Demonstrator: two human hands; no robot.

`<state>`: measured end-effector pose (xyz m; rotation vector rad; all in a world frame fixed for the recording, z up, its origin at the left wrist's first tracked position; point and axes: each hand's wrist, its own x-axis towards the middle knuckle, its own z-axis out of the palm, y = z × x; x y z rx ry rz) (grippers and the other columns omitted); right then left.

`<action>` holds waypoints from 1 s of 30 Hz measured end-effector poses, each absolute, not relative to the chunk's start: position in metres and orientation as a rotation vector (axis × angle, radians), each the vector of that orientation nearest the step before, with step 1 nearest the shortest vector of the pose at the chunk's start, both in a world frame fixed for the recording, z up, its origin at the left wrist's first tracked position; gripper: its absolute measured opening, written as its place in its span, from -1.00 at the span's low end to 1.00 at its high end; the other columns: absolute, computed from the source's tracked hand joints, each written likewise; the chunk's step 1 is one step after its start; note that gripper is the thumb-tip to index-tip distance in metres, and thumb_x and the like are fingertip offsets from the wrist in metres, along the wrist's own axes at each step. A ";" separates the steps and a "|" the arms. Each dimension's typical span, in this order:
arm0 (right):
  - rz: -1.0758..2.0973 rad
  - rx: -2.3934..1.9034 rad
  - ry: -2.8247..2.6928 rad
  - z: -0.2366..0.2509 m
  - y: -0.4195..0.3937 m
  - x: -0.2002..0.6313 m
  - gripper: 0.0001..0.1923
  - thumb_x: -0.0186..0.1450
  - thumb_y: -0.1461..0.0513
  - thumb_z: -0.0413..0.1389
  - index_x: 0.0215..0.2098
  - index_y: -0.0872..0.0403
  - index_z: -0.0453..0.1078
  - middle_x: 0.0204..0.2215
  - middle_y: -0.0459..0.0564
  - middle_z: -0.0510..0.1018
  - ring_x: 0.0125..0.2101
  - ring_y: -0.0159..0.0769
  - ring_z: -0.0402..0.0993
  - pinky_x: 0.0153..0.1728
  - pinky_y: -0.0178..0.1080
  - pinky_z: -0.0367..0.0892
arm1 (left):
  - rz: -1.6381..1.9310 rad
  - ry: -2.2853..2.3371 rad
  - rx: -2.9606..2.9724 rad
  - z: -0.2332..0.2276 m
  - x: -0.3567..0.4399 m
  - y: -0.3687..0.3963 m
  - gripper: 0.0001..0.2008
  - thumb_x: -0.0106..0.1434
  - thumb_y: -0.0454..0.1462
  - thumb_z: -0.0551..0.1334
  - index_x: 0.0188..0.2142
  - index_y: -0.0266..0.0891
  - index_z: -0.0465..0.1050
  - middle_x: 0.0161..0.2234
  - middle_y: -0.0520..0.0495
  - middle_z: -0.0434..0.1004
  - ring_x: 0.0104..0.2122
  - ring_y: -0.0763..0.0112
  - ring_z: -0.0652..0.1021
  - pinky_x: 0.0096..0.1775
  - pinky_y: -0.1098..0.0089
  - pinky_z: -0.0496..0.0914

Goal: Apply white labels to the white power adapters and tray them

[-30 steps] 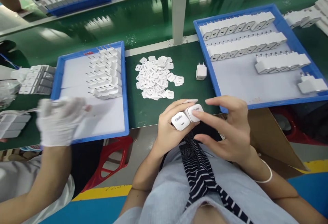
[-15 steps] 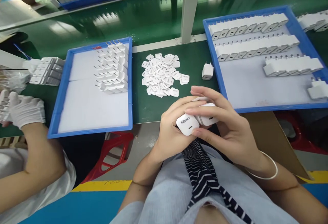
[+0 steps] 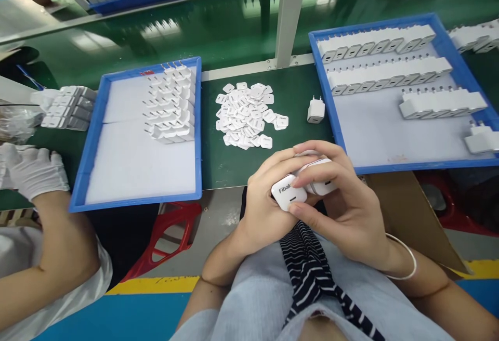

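Pronged chargers stand in a blue tray, then a pile of face plates lies on the green table. Our left hand curls its fingers round a white charger; our right hand pinches its face with thumb and finger, over a second charger. We should press gently and keep edges even

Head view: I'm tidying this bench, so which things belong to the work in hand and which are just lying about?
In the work:
- white pieces in left hand and right hand
- likely the plate pile and right blue tray

Apparently lying about:
- clear plastic
- cardboard
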<state>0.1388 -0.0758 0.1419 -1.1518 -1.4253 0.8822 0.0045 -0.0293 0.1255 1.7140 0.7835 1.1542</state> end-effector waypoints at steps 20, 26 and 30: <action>0.890 -1.154 -1.110 0.111 -0.053 0.132 -0.70 0.17 0.30 0.35 -0.19 -0.05 0.40 0.00 -0.02 0.43 0.11 -0.14 0.39 0.15 -0.06 0.34 | 1.217 0.836 1.955 0.094 0.014 -0.012 -0.77 0.26 -0.34 0.33 -0.07 -0.23 0.52 0.00 -0.15 0.59 0.01 0.27 0.59 0.02 0.30 0.51; 0.899 -1.212 -1.136 0.083 -0.032 0.134 -0.67 0.13 0.20 0.37 -0.20 -0.02 0.37 0.00 0.02 0.44 0.13 -0.08 0.38 0.22 0.02 0.26 | 1.173 0.932 1.875 0.069 0.025 0.006 -0.75 0.22 -0.28 0.39 -0.10 -0.21 0.52 -0.07 -0.10 0.60 -0.07 0.31 0.60 -0.05 0.34 0.51; 0.771 -1.264 -1.188 0.073 -0.029 0.133 -0.70 0.16 0.18 0.34 -0.21 0.00 0.36 -0.01 0.04 0.42 0.13 -0.09 0.36 0.23 0.03 0.23 | 1.179 0.941 1.807 0.059 0.027 0.007 -0.74 0.18 -0.24 0.43 -0.14 -0.23 0.54 -0.09 -0.12 0.61 -0.10 0.32 0.60 -0.08 0.34 0.50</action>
